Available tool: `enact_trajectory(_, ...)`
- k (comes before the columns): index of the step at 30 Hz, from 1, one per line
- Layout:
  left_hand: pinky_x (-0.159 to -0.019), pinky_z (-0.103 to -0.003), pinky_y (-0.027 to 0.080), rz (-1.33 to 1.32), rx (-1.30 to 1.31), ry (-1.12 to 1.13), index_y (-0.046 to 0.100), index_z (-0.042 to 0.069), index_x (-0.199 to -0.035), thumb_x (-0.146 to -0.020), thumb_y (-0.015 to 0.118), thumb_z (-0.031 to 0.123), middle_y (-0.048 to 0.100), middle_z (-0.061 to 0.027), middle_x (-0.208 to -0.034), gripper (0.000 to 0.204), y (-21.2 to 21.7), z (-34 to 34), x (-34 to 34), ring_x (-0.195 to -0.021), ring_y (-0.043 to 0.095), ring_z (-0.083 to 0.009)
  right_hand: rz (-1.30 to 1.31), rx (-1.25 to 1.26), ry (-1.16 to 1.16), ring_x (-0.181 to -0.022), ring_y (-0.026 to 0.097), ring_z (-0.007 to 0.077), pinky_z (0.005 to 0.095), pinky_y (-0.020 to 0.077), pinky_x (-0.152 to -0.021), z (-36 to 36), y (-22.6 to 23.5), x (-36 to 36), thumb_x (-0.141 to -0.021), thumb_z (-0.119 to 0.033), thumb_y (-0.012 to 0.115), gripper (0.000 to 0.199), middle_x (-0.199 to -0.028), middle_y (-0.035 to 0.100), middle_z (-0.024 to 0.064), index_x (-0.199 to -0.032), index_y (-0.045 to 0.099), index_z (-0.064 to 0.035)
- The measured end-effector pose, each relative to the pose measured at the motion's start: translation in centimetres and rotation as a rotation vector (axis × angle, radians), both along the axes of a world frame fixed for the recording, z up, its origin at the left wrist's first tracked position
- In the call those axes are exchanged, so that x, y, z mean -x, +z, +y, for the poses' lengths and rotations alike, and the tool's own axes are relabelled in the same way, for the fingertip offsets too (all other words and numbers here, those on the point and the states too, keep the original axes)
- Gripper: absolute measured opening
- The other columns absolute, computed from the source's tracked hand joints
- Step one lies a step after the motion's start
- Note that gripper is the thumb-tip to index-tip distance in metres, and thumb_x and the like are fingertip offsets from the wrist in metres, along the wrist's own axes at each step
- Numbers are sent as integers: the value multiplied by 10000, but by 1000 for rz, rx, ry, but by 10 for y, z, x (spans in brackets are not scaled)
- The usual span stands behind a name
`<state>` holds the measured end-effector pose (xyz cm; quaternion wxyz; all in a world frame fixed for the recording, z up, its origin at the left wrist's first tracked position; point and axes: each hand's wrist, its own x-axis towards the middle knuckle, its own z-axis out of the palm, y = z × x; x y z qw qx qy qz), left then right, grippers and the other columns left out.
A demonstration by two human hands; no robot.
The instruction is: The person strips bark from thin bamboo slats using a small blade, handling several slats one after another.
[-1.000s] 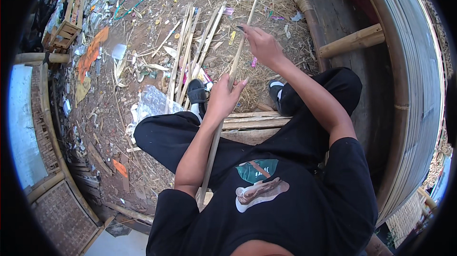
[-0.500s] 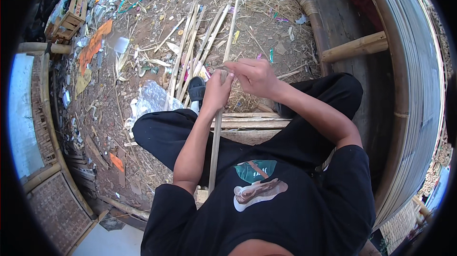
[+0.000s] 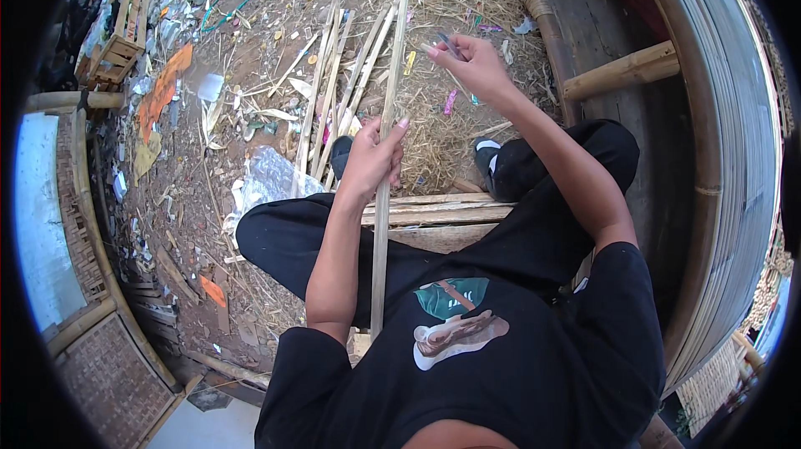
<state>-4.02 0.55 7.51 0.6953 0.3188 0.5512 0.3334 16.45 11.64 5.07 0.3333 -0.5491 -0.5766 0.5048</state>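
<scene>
A long, pale bamboo strip [image 3: 380, 240] runs from beside my lap, up between my knees and away past the far edge. My left hand [image 3: 371, 157] is closed round it near the middle, thumb along its right side. To the right of the strip and farther out, my right hand [image 3: 477, 69] is raised, its fingers pinched on a small dark blade [image 3: 449, 44]. Much of that blade is hidden by the fingers, and no handle shows. The blade is apart from the strip.
Several more bamboo strips [image 3: 363, 57] lie on the littered dirt ground left of the held one. Clear plastic sheeting [image 3: 271, 174] lies by my left knee. Wooden slats [image 3: 438, 214] span between my legs. A bamboo rail [image 3: 622, 78] stands at right, a wooden crate [image 3: 125, 27] far left.
My right hand has moved away from the strip, outward and to the right, bringing the blade into view. My left hand still grips the strip, which has shifted slightly left at its far end.
</scene>
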Motion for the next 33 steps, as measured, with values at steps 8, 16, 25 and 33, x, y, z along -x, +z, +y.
enact_trajectory(8,-330,-214,287,-108,32,-40,485,84,-979,-982,536,357,353,48,-544,278,-3,-1,-6,-349,308,-57,-252,-140,277,-535,504,242,400,398,-549,-31,-4,31,-859,-414,682,417,-597,563,139,-787,651,-5)
enact_trajectory(16,-321,-224,212,-185,109,34,454,83,-928,-1016,336,529,315,41,-545,469,-5,-1,-4,-355,246,-53,-134,-416,173,-496,395,266,376,346,-495,-45,-7,41,-901,-141,622,227,-579,474,169,-751,547,12)
enact_trajectory(25,-326,-227,192,-146,113,53,452,87,-903,-1020,333,520,316,35,-542,464,-6,1,-6,-356,242,-57,-149,-816,379,-630,589,333,401,426,-534,-47,-9,30,-765,35,617,132,-762,593,164,-876,570,-17)
enact_trajectory(33,-312,-250,323,-74,52,86,459,71,-883,-1030,325,476,392,4,-527,451,-13,4,10,-322,334,-90,-132,-503,120,-448,470,165,300,366,-445,-25,9,20,-857,-156,677,158,-547,490,-7,-923,599,-34)
